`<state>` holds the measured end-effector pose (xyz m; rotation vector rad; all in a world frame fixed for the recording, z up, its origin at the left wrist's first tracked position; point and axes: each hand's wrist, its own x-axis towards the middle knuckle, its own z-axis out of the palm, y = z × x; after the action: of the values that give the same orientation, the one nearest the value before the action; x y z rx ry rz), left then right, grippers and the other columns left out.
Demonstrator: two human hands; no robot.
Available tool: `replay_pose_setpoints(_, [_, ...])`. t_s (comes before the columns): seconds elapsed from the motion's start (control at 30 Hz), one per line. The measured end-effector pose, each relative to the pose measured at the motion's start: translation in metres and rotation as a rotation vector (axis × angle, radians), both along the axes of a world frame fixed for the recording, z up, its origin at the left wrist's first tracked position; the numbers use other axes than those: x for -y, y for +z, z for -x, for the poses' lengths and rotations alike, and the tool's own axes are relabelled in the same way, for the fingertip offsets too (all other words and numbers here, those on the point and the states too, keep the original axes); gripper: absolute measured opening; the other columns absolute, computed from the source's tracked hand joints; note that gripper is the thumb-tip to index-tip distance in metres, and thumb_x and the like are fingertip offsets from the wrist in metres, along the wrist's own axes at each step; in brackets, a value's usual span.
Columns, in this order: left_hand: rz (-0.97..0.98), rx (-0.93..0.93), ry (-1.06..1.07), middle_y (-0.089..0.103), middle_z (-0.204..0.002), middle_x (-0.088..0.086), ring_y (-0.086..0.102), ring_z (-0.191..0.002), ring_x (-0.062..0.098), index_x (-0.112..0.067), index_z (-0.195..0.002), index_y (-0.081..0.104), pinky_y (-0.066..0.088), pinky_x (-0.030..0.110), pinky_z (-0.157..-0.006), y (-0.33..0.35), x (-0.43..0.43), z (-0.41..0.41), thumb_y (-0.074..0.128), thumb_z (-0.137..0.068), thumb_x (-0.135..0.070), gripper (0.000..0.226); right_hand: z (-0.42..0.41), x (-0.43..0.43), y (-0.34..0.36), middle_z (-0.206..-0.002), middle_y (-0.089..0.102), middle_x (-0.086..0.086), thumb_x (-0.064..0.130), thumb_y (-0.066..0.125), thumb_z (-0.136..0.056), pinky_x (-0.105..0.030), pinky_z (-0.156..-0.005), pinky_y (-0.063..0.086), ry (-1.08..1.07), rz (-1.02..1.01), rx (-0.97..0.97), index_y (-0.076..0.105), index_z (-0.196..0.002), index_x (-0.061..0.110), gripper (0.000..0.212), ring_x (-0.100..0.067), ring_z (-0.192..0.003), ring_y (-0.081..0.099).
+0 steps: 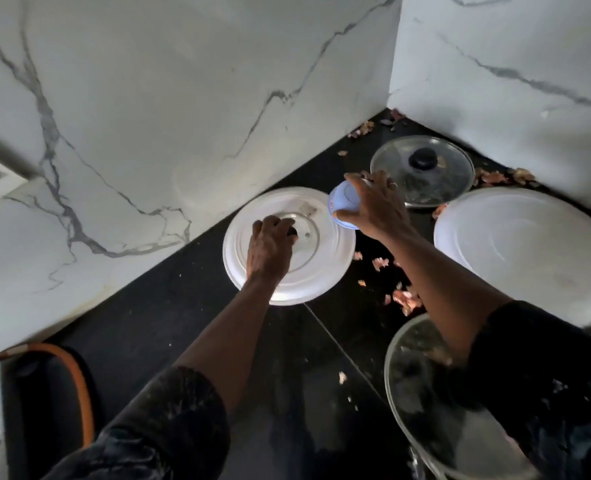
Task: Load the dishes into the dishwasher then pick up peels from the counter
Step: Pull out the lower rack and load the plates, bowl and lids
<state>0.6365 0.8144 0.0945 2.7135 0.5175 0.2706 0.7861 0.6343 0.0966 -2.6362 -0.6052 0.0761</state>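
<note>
Now the left grip is clasping the black knob of the white lid, while the right grip is holding a blue cup.

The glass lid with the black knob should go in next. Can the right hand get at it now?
Reach yes, grasp probably not: the right hand grips a pale blue cup. The glass lid lies just beyond, knob uncovered, nothing between.
</note>
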Motion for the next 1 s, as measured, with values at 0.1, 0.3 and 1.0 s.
replay_pose_setpoints(0.1, [0.005, 0.032, -0.045, 0.061, -0.121, 0.008, 0.048, -0.115, 0.032, -0.015, -0.126, 0.067, 0.049, 0.047, -0.093, 0.005, 0.013, 0.017, 0.066, -0.094, -0.018, 0.033, 0.045, 0.025, 0.004, -0.149, 0.034, -0.017, 0.064, 0.072, -0.074, -0.047, -0.105, 0.043, -0.014, 0.024, 0.034, 0.04, -0.149, 0.038, 0.085, -0.04, -0.125, 0.048])
replay_pose_setpoints(0.3, [0.054, 0.088, -0.113, 0.063, -0.123, 0.01, 0.05, -0.115, 0.035, -0.015, -0.125, 0.069, 0.048, 0.047, -0.095, 0.005, 0.055, 0.046, 0.07, -0.089, -0.012, 0.037, 0.128, 0.07, 0.007, -0.143, 0.039, -0.011, 0.055, 0.073, -0.081, -0.049, -0.105, 0.043, -0.124, -0.02, 0.047, 0.039, -0.15, 0.042, 0.078, -0.037, -0.123, 0.048])
replay_pose_setpoints(1.0, [0.098, 0.206, -0.501, 0.064, -0.123, 0.008, 0.05, -0.118, 0.032, -0.014, -0.12, 0.072, 0.049, 0.043, -0.1, 0.03, 0.26, 0.21, 0.073, -0.084, -0.006, 0.036, 0.383, 0.279, 0.02, -0.142, 0.037, -0.014, 0.048, 0.069, -0.081, -0.049, -0.101, 0.043, -0.575, -0.091, 0.116, 0.044, -0.149, 0.036, 0.073, -0.041, -0.122, 0.042])
